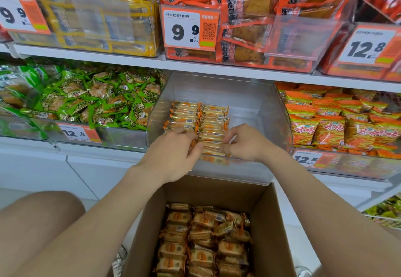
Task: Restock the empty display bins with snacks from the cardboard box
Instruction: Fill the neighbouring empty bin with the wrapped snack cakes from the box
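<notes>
So rows pack square, left hand (173, 153) and right hand (245, 144) pinch snack packets (211, 140) endwise inside clear bin (271, 111); number gripped seemingly several.

Pale yellow snacks (201, 122) with orange ends; brown cardboard box (275, 222).

Display bin (269, 111): clear, glossy plastic, smooth walls. Snack packs (202, 122): shiny transparent film wrappers. Cardboard box (269, 229): matt brown, plain and smooth inside.
</notes>
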### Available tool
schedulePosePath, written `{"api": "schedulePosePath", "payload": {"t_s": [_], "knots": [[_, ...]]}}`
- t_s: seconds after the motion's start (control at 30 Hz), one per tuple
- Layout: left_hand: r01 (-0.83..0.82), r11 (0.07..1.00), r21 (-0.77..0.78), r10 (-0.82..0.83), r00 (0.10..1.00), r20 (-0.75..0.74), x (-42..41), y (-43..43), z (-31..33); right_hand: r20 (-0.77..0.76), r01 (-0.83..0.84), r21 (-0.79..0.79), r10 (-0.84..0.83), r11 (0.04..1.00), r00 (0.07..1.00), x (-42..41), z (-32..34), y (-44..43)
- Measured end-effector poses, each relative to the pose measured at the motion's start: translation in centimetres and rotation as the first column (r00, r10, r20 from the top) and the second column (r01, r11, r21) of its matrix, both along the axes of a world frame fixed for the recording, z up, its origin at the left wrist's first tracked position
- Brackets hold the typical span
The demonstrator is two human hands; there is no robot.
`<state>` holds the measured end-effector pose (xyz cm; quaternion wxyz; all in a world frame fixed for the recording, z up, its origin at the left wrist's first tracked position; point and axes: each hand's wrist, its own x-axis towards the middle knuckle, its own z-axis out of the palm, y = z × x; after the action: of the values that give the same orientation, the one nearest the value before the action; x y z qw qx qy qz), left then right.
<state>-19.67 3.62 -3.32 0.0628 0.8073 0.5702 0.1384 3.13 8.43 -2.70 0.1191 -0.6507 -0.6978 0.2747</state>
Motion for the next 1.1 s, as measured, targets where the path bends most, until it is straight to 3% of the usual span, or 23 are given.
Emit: {"api": "schedulePosePath", "payload": {"t_s": [0.07, 0.17, 0.23, 0.27, 0.33, 0.4, 0.5, 0.6, 0.7, 0.8, 0.87, 0.97, 1.1], "knots": [[0.016, 0.993, 0.12, -0.027, 0.996, 0.088, -0.3, -0.6, 0.2, 0.0, 0.029, 0.135, -0.029, 0.99, 1.0, 0.0, 0.6, -1.4], [0.01, 0.928, 0.372, -0.075, 0.984, 0.16, 0.0, -3.1, 0.9, -0.149, 0.121, 0.411, -0.065, 0.904, 0.987, -0.5, 2.2, -4.5], [0.041, 0.902, 0.43, -0.126, 0.977, 0.17, 0.4, -5.3, 1.1, -0.274, 0.099, 0.424, 0.023, 0.9, 0.962, -0.8, 3.5, -7.5], [0.061, 0.927, 0.369, -0.129, 0.978, 0.164, 0.6, -6.3, 0.6, -0.321, 0.05, 0.376, 0.08, 0.925, 0.944, -0.8, 3.8, -9.2], [0.084, 0.993, 0.085, -0.095, 0.987, 0.133, 0.8, -8.0, -1.3, -0.341, -0.07, 0.232, 0.149, 0.97, 0.928, -0.6, 3.1, -12.6], [0.141, 0.969, -0.203, -0.134, 0.99, 0.046, 0.9, -9.4, -4.2, -0.229, -0.184, 0.092, 0.201, 0.978, 0.952, -0.1, 0.6, -15.4], [0.194, 0.828, -0.526, -0.282, 0.955, -0.091, 1.9, -11.6, -8.5, 0.002, -0.342, -0.121, 0.345, 0.932, 0.939, 0.0, -4.8, -18.0], [0.119, 0.645, -0.755, -0.34, 0.929, -0.144, 2.9, -13.0, -13.2, 0.118, -0.362, -0.325, 0.417, 0.874, 0.901, -0.3, -10.5, -19.4], [0.035, 0.546, -0.837, -0.312, 0.936, -0.164, 2.3, -13.9, -18.3, 0.089, -0.273, -0.506, 0.364, 0.819, 0.927, -0.6, -15.2, -19.8], [-0.033, 0.543, -0.839, -0.177, 0.972, -0.152, 1.1, -14.9, -23.2, 0.049, -0.17, -0.635, 0.258, 0.754, 0.965, -0.6, -19.4, -19.8], [-0.075, 0.534, -0.842, -0.184, 0.962, -0.202, 0.6, -15.6, -26.0, 0.044, -0.137, -0.676, 0.225, 0.724, 0.973, -0.8, -22.1, -19.9], [-0.122, 0.451, -0.884, -0.205, 0.95, -0.235, 0.5, -15.8, -28.1, 0.028, -0.167, -0.762, 0.288, 0.626, 0.957, -1.8, -25.7, -20.4], [-0.018, 0.448, -0.894, -0.215, 0.968, -0.128, 1.3, -15.3, -29.1, 0.049, -0.173, -0.881, 0.447, 0.441, 0.893, -3.0, -29.0, -20.9]]}}
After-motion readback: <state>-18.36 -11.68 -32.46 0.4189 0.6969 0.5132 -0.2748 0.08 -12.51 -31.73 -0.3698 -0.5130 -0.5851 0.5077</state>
